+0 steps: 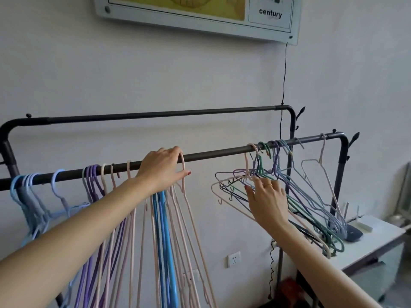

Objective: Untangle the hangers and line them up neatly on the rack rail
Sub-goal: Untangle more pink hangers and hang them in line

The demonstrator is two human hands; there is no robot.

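A dark rack rail [213, 154] runs from lower left to upper right. On its left half hang light blue, purple, pink and blue hangers [97, 181] in a row. My left hand [163, 168] holds the hook of a pink hanger [182, 170] at the rail's middle. On the right half a tangled bunch of pink, green, purple and pale blue hangers [295, 196] hangs crookedly. My right hand [265, 200] reaches into that bunch, its fingers on the wires of the nearest hangers. A single white hanger [322, 161] hangs at the far right end.
A second, higher rail [169, 114] runs behind, close to the white wall. A framed board [200, 16] hangs above with a black cord dropping down. A white table [375, 241] with small items stands at the lower right. A wall socket [234, 259] sits below.
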